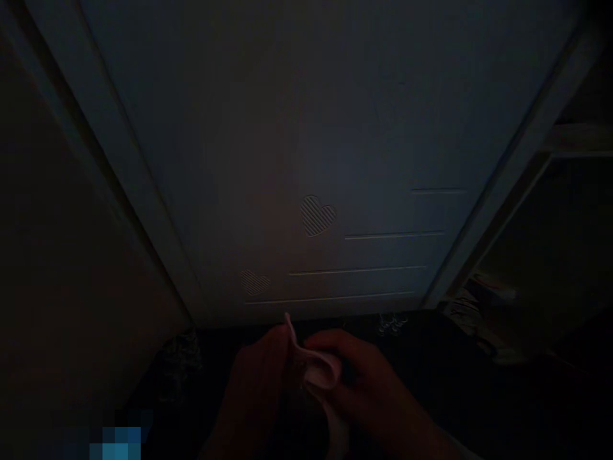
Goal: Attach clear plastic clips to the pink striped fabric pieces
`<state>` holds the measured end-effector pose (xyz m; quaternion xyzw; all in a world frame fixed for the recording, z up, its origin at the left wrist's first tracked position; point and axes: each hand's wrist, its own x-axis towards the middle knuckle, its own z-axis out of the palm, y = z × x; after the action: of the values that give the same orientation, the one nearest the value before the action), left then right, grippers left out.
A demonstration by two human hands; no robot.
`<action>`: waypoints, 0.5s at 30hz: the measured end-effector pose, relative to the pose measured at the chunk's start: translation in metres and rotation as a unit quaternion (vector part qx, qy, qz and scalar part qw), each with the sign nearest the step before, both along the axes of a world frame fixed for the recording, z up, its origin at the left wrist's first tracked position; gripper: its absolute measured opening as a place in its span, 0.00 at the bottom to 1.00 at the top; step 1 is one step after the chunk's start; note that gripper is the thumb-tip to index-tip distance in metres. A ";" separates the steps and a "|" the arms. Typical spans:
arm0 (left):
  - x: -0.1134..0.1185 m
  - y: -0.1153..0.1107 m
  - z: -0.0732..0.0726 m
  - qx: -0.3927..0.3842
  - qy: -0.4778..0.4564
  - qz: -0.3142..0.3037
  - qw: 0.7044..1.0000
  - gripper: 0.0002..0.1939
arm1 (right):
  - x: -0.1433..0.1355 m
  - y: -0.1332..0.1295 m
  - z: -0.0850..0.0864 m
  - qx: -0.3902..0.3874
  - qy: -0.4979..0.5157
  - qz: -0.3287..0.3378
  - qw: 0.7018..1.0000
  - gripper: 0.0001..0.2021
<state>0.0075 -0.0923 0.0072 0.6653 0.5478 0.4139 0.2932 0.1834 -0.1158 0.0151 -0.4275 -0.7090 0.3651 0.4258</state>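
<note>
Low in the dim view, a pale pinkish cloth [323, 370] is bunched and folded between my two hands. My left hand [261, 370] is closed on its left side, where a thin edge sticks up above the fingers. The fingers of my right hand [359, 370] pinch the curled fold on the right. Part of the cloth hangs down below my right hand to the bottom of the picture. Darkness hides the fingertips and the finer details of the cloth.
A panel [297, 128] with an embossed striped heart [317, 216] and raised lines stands ahead. To the right is a dark shelf or opening [575, 153] with pale items [474, 313] low down. Brown surface [71, 255] at left.
</note>
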 end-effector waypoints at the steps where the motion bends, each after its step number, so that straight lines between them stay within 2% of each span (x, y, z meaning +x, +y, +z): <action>1: -0.001 -0.002 0.001 -0.014 0.004 0.005 1.000 0.15 | -0.001 -0.001 -0.001 0.022 0.005 -0.011 1.000 0.12; 4: 0.000 -0.008 0.007 -0.035 -0.003 -0.005 0.999 0.21 | -0.004 -0.001 -0.007 0.141 0.035 -0.050 0.988 0.17; 6: 0.002 -0.010 0.011 -0.037 -0.016 -0.012 0.999 0.24 | -0.005 0.000 -0.008 0.196 0.036 -0.062 0.978 0.16; 11: 0.002 -0.011 0.013 0.000 0.021 -0.014 1.000 0.22 | -0.007 -0.002 -0.002 0.214 0.004 -0.028 0.976 0.09; 15: 0.003 -0.012 0.011 -0.016 0.026 -0.012 0.999 0.23 | -0.007 -0.005 0.004 0.227 -0.027 0.015 0.973 0.12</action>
<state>0.0105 -0.1045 0.0185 0.6776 0.5534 0.3844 0.2946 0.1764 -0.1203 0.0186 -0.3187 -0.7909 0.1892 0.4870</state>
